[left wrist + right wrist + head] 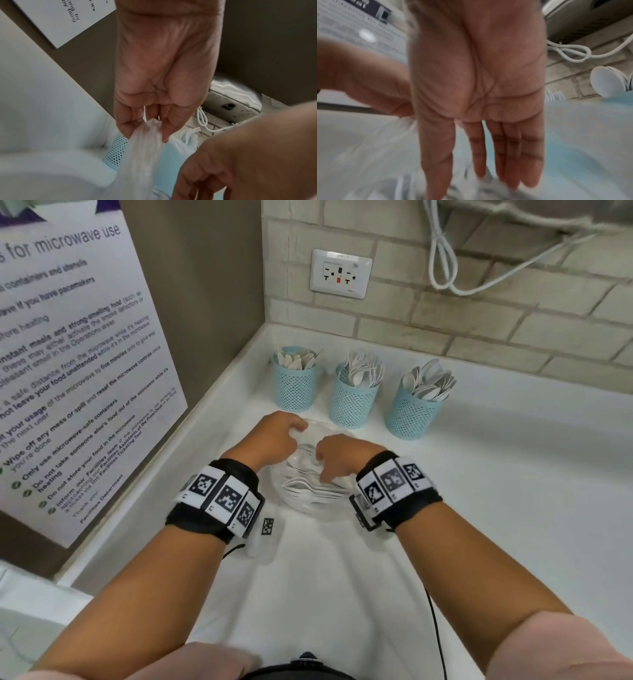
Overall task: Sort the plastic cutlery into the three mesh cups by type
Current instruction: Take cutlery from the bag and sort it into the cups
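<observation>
The biggest risk, as I judge it, lies in the clear plastic bag [310, 474] of white cutlery [313, 491], which lies on the white surface [496, 508] just in front of the middle mesh cup [352, 398]. The film is thin and slack, so a hard tug could tear it or tip the pieces out across the surface, mixing types. The left hand [274, 436] pinches a gathered fold of the bag at its far edge, fingers [126, 121] curled round the film. The right hand [337, 460] reaches into the bag with fingers [529, 155] nearly straight, holding nothing that I can make out. A smaller risk: white pieces under glossy film look alike, so a fork could be taken for a spoon.

The surface runs into a corner. Left of the middle cup stands the left mesh cup [294, 385], right of it the right mesh cup [412, 409] holding spoons. Behind them a pale brick wall carries a socket [340, 273] and a looped white cable [445, 261]; far left hangs a microwave notice [75, 354].
</observation>
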### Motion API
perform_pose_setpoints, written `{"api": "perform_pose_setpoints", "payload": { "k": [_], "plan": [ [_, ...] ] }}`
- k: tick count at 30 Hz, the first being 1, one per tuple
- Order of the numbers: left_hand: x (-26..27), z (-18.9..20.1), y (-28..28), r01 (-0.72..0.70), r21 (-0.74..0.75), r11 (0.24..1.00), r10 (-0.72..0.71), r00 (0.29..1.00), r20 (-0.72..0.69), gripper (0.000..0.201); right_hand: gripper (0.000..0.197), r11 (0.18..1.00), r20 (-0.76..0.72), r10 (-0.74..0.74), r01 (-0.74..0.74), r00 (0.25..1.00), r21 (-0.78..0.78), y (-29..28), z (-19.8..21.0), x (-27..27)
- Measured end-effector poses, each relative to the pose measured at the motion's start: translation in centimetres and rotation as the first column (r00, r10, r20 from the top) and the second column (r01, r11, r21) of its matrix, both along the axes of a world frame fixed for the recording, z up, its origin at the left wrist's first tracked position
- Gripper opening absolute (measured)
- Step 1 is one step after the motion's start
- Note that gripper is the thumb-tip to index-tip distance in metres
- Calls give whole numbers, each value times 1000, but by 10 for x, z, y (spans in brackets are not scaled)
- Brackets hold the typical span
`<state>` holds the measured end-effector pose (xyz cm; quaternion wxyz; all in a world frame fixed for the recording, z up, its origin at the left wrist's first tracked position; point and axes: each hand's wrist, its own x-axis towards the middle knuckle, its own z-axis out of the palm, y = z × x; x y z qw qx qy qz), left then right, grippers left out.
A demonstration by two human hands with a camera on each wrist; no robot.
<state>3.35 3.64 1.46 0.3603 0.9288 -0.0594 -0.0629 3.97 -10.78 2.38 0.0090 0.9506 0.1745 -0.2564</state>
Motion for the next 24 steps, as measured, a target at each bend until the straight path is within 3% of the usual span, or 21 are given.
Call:
{"api": "perform_pose_setpoints", "payload": {
  "k": [5,8,15,19,24],
  "plan": [
    [-1,-1,1,-10,-38,999,12,999,46,45,86,992,35,-85,82,996,98,-8,-18,-5],
    [-2,-1,1,-4,-50,999,7,997,74,42,94,991,27,-75,72,997,112,-12,-22,-6],
    [-5,3,3,4,-65,998,1,997,81,41,68,996,143,-42,30,989,83,-12,-33,-10],
    [-7,5,3,16,-71,997,-10,997,75,39,65,994,128,-19,5,992,107,-14,-33,-9],
    [-8,6,4,13,-76,997,-8,997,71,38,44,981,134,3,-29,991,192,-20,-25,-6]
  ]
}}
